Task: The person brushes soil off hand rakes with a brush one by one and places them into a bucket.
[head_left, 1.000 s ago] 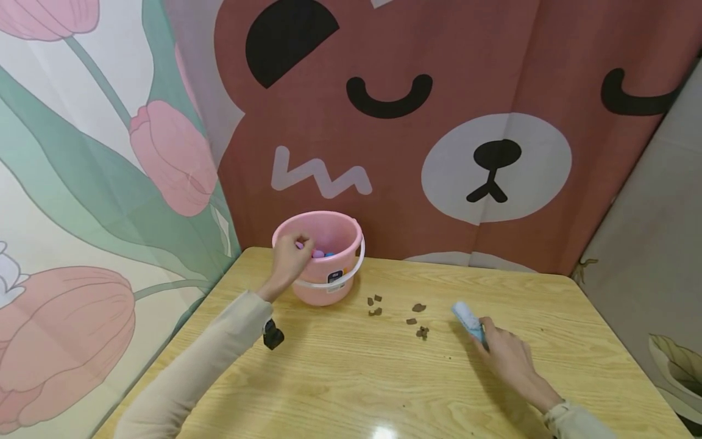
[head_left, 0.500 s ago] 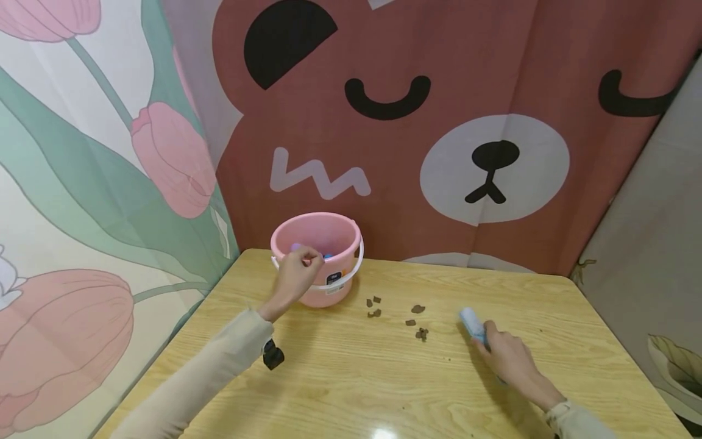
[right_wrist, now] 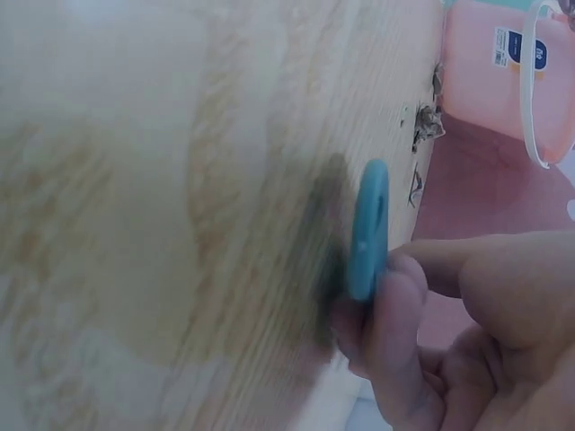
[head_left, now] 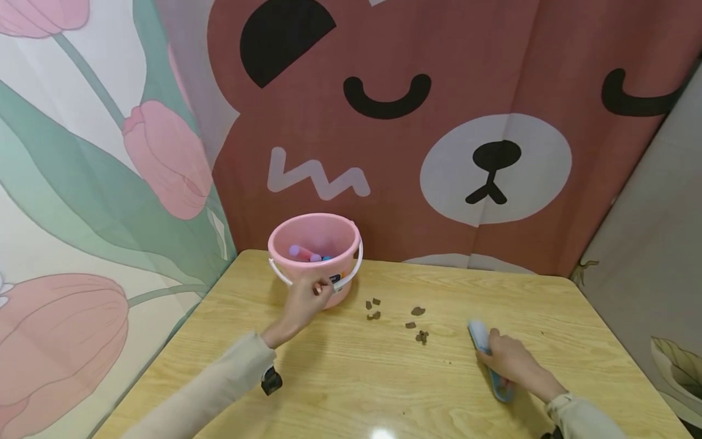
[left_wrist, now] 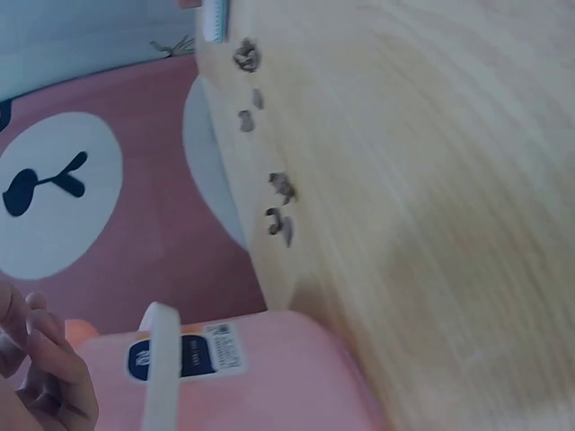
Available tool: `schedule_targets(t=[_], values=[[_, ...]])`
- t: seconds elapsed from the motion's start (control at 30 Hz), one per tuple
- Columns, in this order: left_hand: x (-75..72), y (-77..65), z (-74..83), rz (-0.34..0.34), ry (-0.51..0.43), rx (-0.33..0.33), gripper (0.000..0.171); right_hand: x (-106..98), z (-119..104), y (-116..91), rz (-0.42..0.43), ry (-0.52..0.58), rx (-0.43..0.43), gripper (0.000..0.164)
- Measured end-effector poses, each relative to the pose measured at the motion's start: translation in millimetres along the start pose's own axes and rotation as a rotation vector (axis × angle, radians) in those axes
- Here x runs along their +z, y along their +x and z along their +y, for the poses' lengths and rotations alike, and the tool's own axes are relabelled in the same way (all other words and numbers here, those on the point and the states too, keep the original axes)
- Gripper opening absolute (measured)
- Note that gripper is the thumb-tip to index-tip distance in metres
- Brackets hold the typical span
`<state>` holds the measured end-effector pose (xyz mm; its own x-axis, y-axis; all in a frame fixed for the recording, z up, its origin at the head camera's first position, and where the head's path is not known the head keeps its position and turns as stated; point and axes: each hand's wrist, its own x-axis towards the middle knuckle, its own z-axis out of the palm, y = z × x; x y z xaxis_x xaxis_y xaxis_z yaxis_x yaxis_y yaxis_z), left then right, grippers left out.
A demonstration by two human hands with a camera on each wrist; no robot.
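My right hand [head_left: 512, 356] grips a blue brush [head_left: 500, 385], its white bristle end pointing to the far left. In the right wrist view the teal end of the brush handle [right_wrist: 368, 233] sticks out past the fingers, close over the table. My left hand [head_left: 308, 296] is in front of the pink bucket [head_left: 312, 268], fingers loosely curled, with nothing visible between them in the left wrist view. Inside the bucket lie a purple-and-pink stick-like thing [head_left: 303, 253] and a bit of blue. Brown scraps [head_left: 421, 337] are scattered between the bucket and the brush.
The wooden table [head_left: 384, 378] ends at a curtain [head_left: 395, 213] with a bear's face on it. The bucket stands near the far left corner, its white handle [head_left: 358, 262] hanging down the front.
My left hand has come out of the bucket toward me, leaving the purple thing inside. My right hand has drawn the brush back and a little to the right.
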<state>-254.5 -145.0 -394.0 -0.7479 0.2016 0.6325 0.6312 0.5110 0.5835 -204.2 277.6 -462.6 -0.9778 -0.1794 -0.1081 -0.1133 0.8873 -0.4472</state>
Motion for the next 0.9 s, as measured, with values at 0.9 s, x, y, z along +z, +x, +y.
schedule_targets(t=[0.9], values=[[39.9,-39.7,-16.0,-0.013,0.362,0.345,0.008,-14,-14,-9,0.126,-0.325,-0.158,0.041]])
